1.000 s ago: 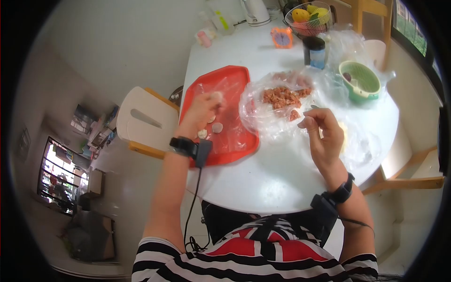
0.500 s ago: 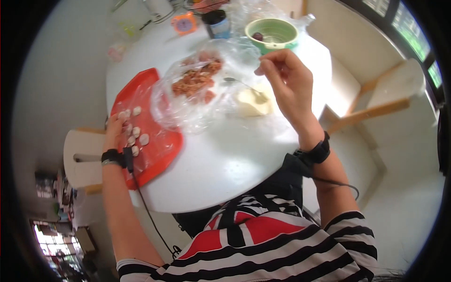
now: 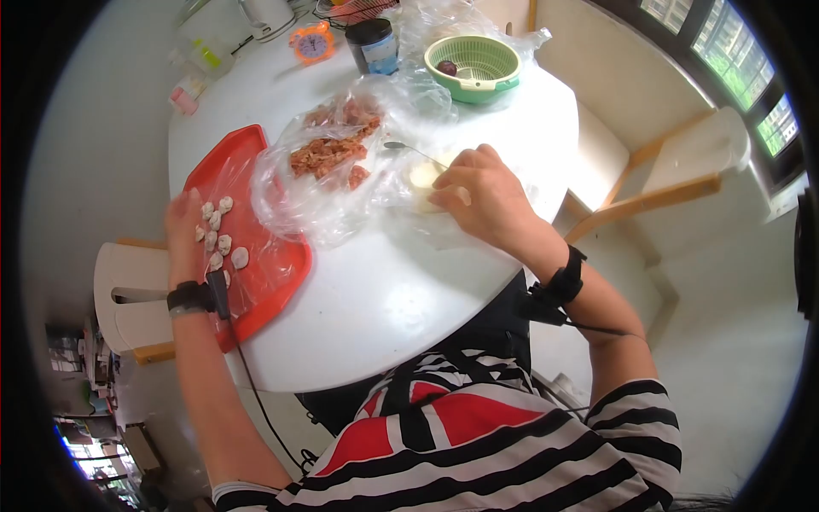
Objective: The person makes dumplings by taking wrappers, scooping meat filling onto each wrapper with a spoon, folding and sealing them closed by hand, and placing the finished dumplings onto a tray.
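My left hand [image 3: 182, 237] is at the left rim of the red tray [image 3: 294, 271], beside several small whitish pieces [image 3: 224, 245] lying on clear plastic; its fingers are blurred. My right hand [image 3: 488, 194] has its fingers bent together over a pale yellow, dough-like mass [image 3: 424, 176] on plastic. Whatever lies between those fingertips is hidden. A thin-handled metal spoon [image 3: 395, 146] reaches from the plastic toward this hand. Left of it, reddish-brown minced filling [image 3: 327, 156] lies on a crumpled clear bag [image 3: 320, 209].
A green basket [image 3: 473, 66] with a dark round item stands at the back right. Near it are a dark-lidded jar [image 3: 373, 48] and an orange clock [image 3: 312, 43]. Chairs stand left [image 3: 128, 294] and right [image 3: 682, 171] of the white table [image 3: 375, 299].
The view has swung right. My right hand has come down from the air onto the pale mass. My left hand has moved from above the tray's pieces to its left rim.
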`<state>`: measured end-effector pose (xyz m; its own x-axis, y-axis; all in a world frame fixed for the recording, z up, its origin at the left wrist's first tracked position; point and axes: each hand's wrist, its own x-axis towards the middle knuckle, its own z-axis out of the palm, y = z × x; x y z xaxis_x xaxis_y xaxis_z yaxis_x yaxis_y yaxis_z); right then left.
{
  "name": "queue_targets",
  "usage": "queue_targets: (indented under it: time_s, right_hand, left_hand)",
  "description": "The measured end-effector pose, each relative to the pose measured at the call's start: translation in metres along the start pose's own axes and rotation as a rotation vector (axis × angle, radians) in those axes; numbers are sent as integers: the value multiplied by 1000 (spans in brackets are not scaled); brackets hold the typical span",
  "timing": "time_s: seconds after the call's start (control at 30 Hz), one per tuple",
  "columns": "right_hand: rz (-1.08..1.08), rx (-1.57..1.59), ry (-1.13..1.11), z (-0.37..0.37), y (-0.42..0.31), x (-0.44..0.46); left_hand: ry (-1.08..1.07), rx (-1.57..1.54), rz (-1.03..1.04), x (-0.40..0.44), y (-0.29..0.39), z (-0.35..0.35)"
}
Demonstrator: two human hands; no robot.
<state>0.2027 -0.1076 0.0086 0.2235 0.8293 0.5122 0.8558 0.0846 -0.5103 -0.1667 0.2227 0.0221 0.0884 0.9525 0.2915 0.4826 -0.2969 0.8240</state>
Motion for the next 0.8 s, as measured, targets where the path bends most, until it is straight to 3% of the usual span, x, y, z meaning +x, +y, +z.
queue_targets:
  time_s: [0.03, 0.17, 0.3, 0.37, 0.43, 0.47, 0.53, 0.63, 0.7, 0.77, 0.8]
  right_hand:
    - [-6, -1, -3, 1, 0, 2]
    - [148, 27, -121, 0, 1, 11]
    - [326, 238, -110, -7, 9, 20]
    - [264, 257, -46, -6, 14, 22]
    - [326, 419, 62, -11, 2, 25]
    - [345, 431, 43, -15, -8, 27]
    - [222, 416, 17, -10, -25, 25]
    - [-11, 321, -151, 4, -48, 18]
    - [-223, 234, -191, 9, -49, 21]
    - [126, 324, -125, 13, -37, 27]
    - [65, 166, -63, 13, -22, 35]
  left_hand:
    - [5, -3, -3, -9, 17, -1]
    - [-181, -559, -66, -110, 149, 26]
    - [-688, -823, -123, -152, 148, 65]
    - [-927, -961, -168, -173, 150, 91]
    - [-1011, -1094, -353, -191, 152, 118]
    - [-1001, -1100, -351, -197, 155, 127]
    - [-1027, -1325, -745, -203, 157, 139]
    - [-1047, -1461, -803, -203, 147, 152]
    - [-1053, -1555, -737, -202, 139, 149]
    - [-990, -1441, -794, -200, 130, 149]
    - [-946, -1415, -768, -199, 127, 147]
